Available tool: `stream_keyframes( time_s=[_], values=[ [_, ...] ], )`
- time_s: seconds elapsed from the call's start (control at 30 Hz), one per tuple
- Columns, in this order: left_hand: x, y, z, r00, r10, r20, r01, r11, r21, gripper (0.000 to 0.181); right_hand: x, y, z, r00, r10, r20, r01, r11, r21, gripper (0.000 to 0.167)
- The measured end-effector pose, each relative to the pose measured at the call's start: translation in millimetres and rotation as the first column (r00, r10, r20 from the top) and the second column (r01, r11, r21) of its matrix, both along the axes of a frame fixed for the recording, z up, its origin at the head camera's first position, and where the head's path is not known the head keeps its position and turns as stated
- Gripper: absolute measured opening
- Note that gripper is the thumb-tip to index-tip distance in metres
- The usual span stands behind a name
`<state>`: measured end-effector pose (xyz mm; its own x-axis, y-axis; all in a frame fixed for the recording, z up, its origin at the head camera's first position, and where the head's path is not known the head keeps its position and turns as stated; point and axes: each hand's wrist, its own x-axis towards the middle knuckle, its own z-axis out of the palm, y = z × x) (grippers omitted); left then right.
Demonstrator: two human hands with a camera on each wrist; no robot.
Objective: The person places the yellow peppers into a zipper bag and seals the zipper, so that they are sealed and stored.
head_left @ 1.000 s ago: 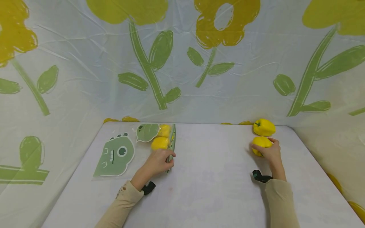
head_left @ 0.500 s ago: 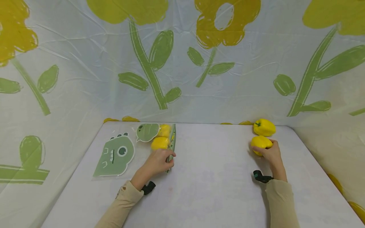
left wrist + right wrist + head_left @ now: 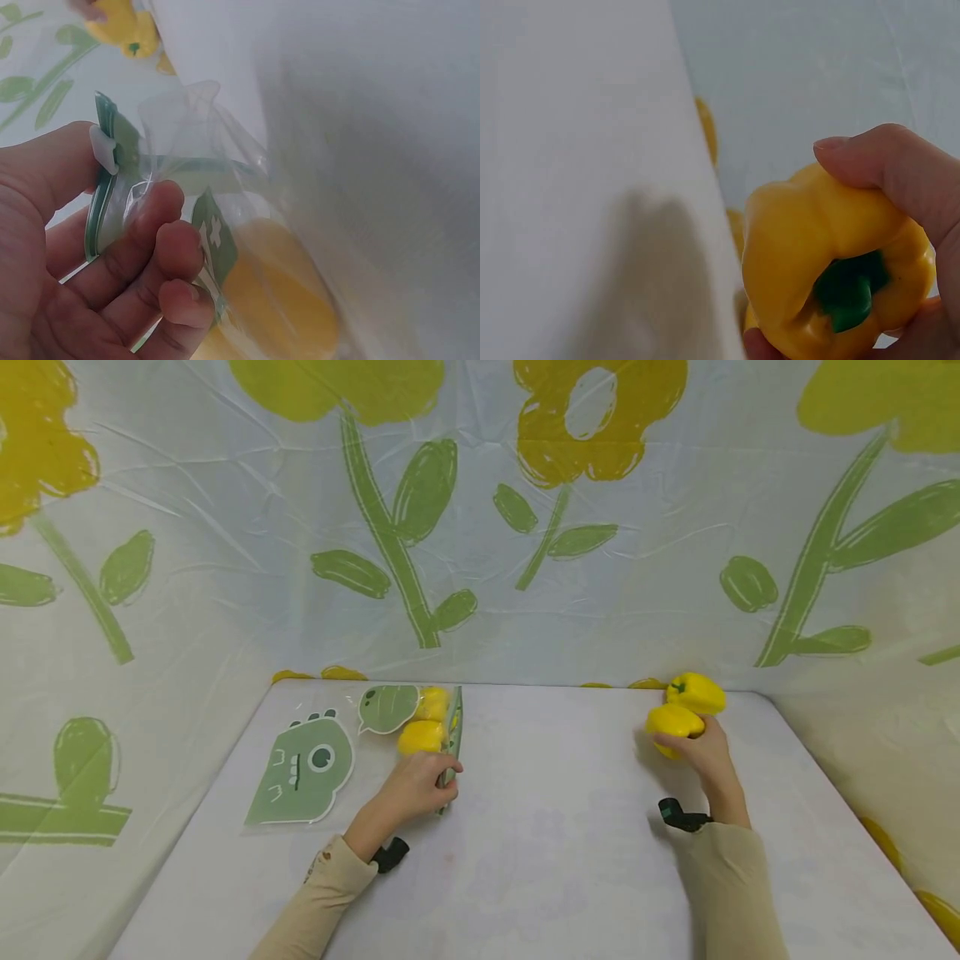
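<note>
My right hand [image 3: 711, 756] grips a yellow bell pepper [image 3: 670, 727], thumb on one side and fingers on the other. In the right wrist view this pepper [image 3: 795, 232] shows a green stem, and its shadow lies on the table beside it. A second yellow bell pepper [image 3: 701, 693] lies just behind, at the table's far edge. On the left, my left hand [image 3: 412, 789] pinches the green-edged mouth of a clear zip bag [image 3: 307, 793] printed with a green dinosaur. Yellow peppers [image 3: 422, 737] sit inside the bag near its mouth. A white zip slider [image 3: 103, 150] shows by the left thumb.
The white table [image 3: 540, 827] lies between the two hands. A cloth backdrop [image 3: 645, 602] printed with flowers rises behind and beside it. Black wrist cameras [image 3: 678, 816] sit on both wrists, close to the tabletop.
The right hand has taken up the nearer pepper and shifted it slightly left and away from me. The left hand and bag stay where they were.
</note>
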<state>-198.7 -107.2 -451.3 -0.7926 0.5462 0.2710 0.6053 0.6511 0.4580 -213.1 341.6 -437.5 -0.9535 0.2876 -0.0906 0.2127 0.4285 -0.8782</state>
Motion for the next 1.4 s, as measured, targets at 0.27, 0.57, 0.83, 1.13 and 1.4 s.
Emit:
stream_keyframes(
  time_s=[0.27,0.57,0.83,1.13,1.4],
  values=[
    [1.1,-0.2,1.0,1.000,0.003,0.009,-0.003,1.000,0.001,0.020,-20.2,-48.5,25.9,0.988,0.108,-0.107,-0.116,0.991,-0.070,0.089],
    [1.4,-0.3,2.3,1.000,-0.002,-0.002,0.002,1.000,0.003,0.019,-39.6,-131.0,36.0,0.944,0.275,-0.184,-0.305,0.939,-0.162,0.079],
    [0.7,-0.1,2.4,1.000,-0.001,0.007,0.001,1.000,-0.009,0.018,-43.0,-193.2,26.4,0.884,0.416,-0.211,-0.449,0.881,-0.145,0.077],
    [0.7,0.1,3.2,1.000,-0.012,-0.021,0.012,1.000,-0.021,0.018,-36.1,-225.4,-14.6,0.803,0.583,-0.122,-0.595,0.794,-0.125,0.072],
    [0.5,0.0,1.9,1.000,-0.006,-0.027,0.005,1.000,-0.013,0.017,-37.1,-231.0,-32.8,0.769,0.629,-0.118,-0.640,0.752,-0.161,0.071]
  ],
)
